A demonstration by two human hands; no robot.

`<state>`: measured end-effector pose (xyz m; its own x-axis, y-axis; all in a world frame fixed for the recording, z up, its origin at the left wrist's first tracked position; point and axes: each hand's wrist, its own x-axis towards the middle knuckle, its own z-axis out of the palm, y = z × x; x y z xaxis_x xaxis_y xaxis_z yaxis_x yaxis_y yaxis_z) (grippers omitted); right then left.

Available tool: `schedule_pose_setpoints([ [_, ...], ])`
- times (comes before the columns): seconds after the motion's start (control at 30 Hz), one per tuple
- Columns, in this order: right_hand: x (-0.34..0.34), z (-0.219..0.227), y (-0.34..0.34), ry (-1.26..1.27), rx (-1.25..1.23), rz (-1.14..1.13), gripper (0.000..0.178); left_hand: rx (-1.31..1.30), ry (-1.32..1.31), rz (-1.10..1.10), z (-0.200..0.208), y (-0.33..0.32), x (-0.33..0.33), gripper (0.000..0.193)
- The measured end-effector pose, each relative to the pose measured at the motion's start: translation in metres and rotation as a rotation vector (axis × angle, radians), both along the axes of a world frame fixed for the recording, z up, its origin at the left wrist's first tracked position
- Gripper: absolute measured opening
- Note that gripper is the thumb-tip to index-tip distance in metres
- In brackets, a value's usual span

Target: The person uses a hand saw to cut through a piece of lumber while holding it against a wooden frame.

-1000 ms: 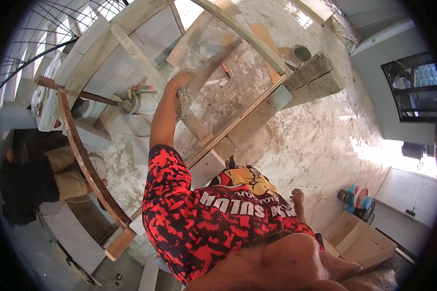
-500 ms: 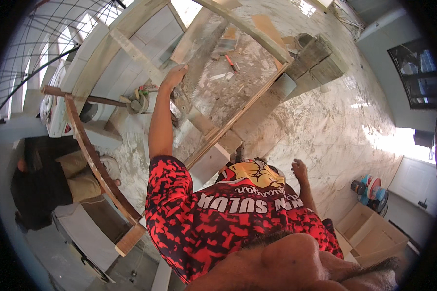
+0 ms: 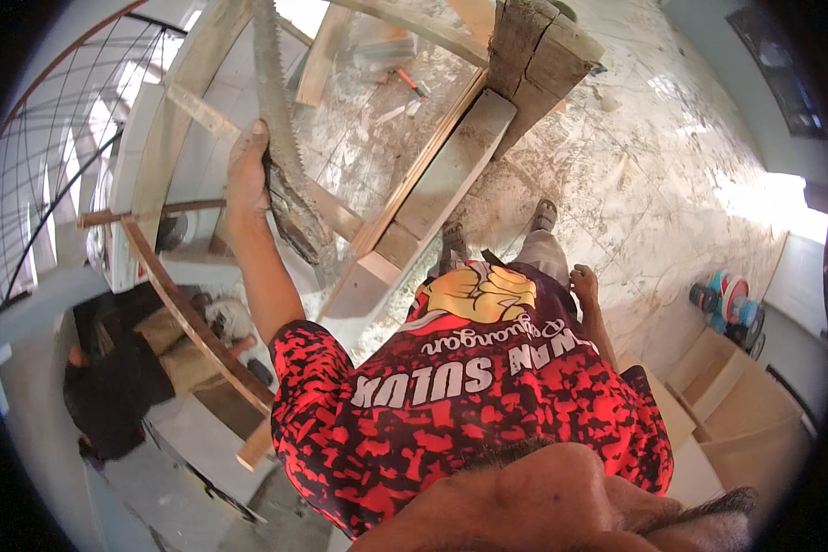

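A large handsaw (image 3: 281, 115) with a long toothed blade points away toward the top of the view. My left hand (image 3: 247, 175) is closed round the edge of its worn, dark handle (image 3: 293, 216), with the thumb uppermost. Below the blade lies a wooden frame of long boards, among them a pale plank (image 3: 198, 112) left of my wrist and a long edge board (image 3: 423, 166) to the right. My right hand (image 3: 583, 280) hangs low beside my right leg, fingers loosely bent and apart, with nothing visible in it.
A thick, cracked timber block (image 3: 534, 55) stands at the far right of the frame. A red-handled tool (image 3: 411, 83) lies on the dusty floor. At left, a person in dark clothing (image 3: 120, 386) crouches behind a brown wooden rail (image 3: 189, 317). Power tools (image 3: 729, 308) sit at right near an open box (image 3: 736, 386).
My left hand has moved left with the saw, whose blade has swung to point more straight away from me. The view has shifted, showing my feet; my right hand has drawn nearer my leg.
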<state>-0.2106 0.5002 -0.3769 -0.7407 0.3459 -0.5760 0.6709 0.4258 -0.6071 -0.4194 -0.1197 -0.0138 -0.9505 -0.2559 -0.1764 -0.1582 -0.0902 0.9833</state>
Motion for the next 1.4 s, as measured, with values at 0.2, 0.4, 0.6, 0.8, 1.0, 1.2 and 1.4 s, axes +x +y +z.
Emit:
schedule_pose_setpoints([
  [0.2, -0.079, 0.022, 0.093, -0.128, -0.187, 0.006, 0.032, 0.022, 0.182, 0.254, 0.036, 0.074, 0.061, 0.038],
  [0.4, -0.206, 0.029, 0.198, -0.085, -0.149, 0.187, 0.037, 0.054, 0.211, 0.698, 0.012, 0.179, 0.097, 0.038],
  [0.6, -0.333, 0.050, 0.198, -0.027, -0.237, 0.498, 0.038, 0.307, 0.196, 1.050, -0.073, 0.296, 0.117, 0.038],
  [0.8, -0.324, 0.179, 0.022, -0.041, -0.741, 1.108, 0.049, 0.444, 0.256, 1.191, -0.141, 0.404, 0.077, 0.032],
  [1.0, -0.295, 0.280, -0.043, 0.250, -0.593, 1.442, 0.045, 0.431, 0.332, 1.094, -0.106, 0.439, 0.042, 0.034],
  [1.2, -0.326, 0.314, -0.016, 0.597, -0.643, 1.151, 0.056, 0.220, 0.433, 0.688, -0.025, 0.446, 0.003, 0.053],
  [1.4, -0.395, 0.327, 0.027, 0.857, -0.734, 0.853, 0.067, 0.345, 0.719, 0.059, -0.021, 0.437, -0.037, 0.069],
])
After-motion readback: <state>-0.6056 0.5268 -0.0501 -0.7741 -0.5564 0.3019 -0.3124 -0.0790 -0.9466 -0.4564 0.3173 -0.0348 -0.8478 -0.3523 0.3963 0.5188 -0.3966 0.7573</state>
